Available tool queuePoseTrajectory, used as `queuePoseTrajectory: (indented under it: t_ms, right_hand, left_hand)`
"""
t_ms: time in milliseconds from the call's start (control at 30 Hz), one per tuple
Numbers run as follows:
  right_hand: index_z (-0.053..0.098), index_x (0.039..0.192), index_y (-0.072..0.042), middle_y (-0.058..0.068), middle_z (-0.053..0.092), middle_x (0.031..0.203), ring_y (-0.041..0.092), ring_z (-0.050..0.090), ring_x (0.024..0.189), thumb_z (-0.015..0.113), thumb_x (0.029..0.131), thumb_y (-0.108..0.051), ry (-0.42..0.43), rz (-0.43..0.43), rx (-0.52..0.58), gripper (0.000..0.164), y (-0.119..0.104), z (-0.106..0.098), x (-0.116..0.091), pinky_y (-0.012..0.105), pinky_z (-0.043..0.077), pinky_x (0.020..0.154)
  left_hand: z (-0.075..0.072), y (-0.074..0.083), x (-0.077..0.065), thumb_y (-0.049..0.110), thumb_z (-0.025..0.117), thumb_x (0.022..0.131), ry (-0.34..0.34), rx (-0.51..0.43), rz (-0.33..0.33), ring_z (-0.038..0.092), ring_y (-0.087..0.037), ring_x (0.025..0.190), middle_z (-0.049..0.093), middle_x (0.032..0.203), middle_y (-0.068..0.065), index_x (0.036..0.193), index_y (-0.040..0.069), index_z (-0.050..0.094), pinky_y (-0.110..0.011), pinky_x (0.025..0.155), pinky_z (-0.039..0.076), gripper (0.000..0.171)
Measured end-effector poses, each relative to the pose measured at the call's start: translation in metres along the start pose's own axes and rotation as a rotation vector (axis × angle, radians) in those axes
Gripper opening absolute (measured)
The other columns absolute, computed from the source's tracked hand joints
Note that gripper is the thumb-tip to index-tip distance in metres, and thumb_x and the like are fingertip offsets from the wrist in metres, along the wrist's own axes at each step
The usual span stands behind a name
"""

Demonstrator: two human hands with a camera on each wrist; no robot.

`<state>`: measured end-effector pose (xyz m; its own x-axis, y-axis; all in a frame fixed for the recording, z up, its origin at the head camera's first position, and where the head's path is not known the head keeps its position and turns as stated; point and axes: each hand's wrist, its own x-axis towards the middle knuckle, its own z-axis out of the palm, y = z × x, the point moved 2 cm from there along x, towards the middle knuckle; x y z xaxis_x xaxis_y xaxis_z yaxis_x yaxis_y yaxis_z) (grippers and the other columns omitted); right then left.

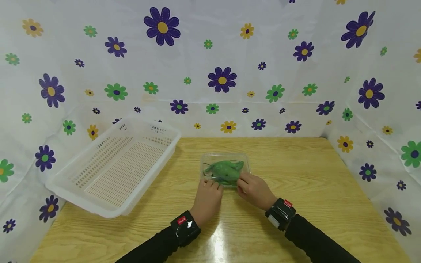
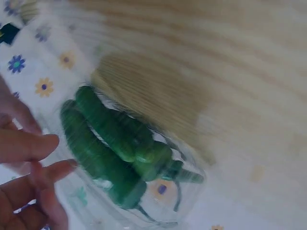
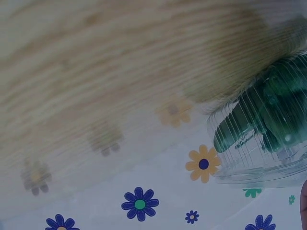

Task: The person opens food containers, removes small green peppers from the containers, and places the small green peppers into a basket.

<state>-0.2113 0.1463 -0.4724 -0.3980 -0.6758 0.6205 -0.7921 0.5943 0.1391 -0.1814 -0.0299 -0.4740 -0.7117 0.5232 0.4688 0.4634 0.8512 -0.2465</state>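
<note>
A clear plastic box [image 1: 201, 164] with ribbed sides lies on the table in front of me. Several long green peppers [image 1: 227, 168] with thin stems are inside it, seen closely in the left wrist view as green peppers [image 2: 100, 148]. My left hand [image 1: 209, 195] grips the near left edge of the box, its thumb and forefinger at the rim in the left wrist view. At the near right corner, my right hand [image 1: 254, 190] grips the box with curled fingers. Only a sliver of that hand enters the right wrist view, beside the box [image 3: 259, 172].
To the left stands a large white plastic basket [image 1: 144, 190] with slotted walls and base. The wooden table [image 1: 296, 160] has a rounded far right corner. White flower-printed sheeting [image 1: 194, 47] encloses the back and sides. Black wrist devices [image 1: 185, 228] sit on both wrists.
</note>
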Motion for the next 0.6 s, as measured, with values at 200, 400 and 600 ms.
queuePoseTrajectory:
  t_ms: [200,400,600]
  right_hand:
    - [0.059,0.076,-0.010,0.000,0.051,0.077,0.009,0.047,0.064,0.079,0.070,-0.006,0.004,0.013,0.006,0.021,0.000,0.000,-0.001,0.022,0.043,0.055]
    - [0.058,0.079,-0.010,-0.001,0.052,0.077,0.009,0.048,0.063,0.078,0.073,-0.010,-0.033,0.037,-0.042,0.021,-0.001,0.002,0.000,0.021,0.043,0.052]
    - [0.054,0.077,-0.010,-0.002,0.052,0.071,0.009,0.047,0.059,0.073,0.078,-0.011,-0.104,0.040,-0.121,0.019,-0.004,0.003,0.004,0.020,0.038,0.048]
  left_hand:
    - [0.007,-0.004,0.003,0.012,0.073,0.075,0.099,0.085,0.089,0.059,-0.013,0.073,0.063,0.073,0.004,0.073,0.018,0.067,-0.032,0.082,0.043,0.009]
    - [0.013,-0.008,0.004,0.013,0.074,0.076,0.139,0.069,0.120,0.060,-0.011,0.074,0.065,0.074,0.006,0.072,0.020,0.068,-0.032,0.084,0.045,0.010]
    - [0.016,-0.011,0.007,0.013,0.073,0.079,0.188,0.007,0.153,0.056,-0.008,0.068,0.062,0.068,0.009,0.067,0.021,0.066,-0.031,0.086,0.045,0.016]
